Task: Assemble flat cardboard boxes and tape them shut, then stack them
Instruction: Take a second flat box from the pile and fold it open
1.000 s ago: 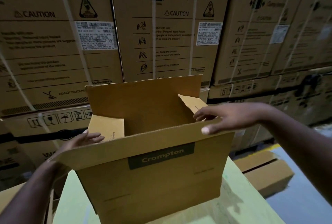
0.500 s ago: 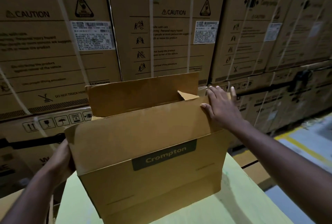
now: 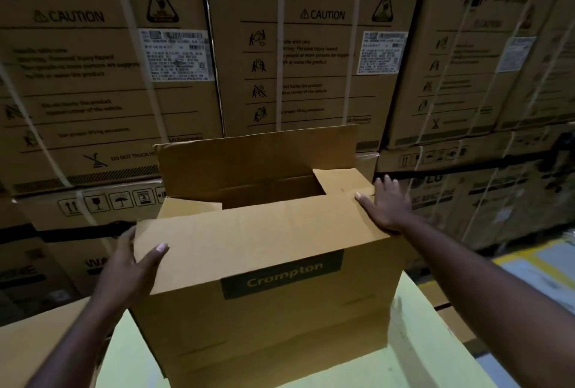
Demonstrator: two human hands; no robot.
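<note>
The box (image 3: 273,303) stands upright on a pale green table (image 3: 413,356), its Crompton label facing the person. The left hand (image 3: 127,272) wraps the near flap's (image 3: 249,232) left corner, thumb on top, fingers hidden behind the card, so it grips that flap. The right hand (image 3: 387,207) lies flat with fingers spread on the right side flap (image 3: 342,184), gripping nothing. Just beyond the fingertips the opening still gapes, and past that the far flap (image 3: 258,163) stands upright.

The near flap is only partly down. If the left thumb lets go, it will likely spring back. If the right palm slides off, the side flap may pop up and jam the far flap when it closes. Uneven pressing could skew the box on the table. Behind stand strapped cartons (image 3: 311,45).
</note>
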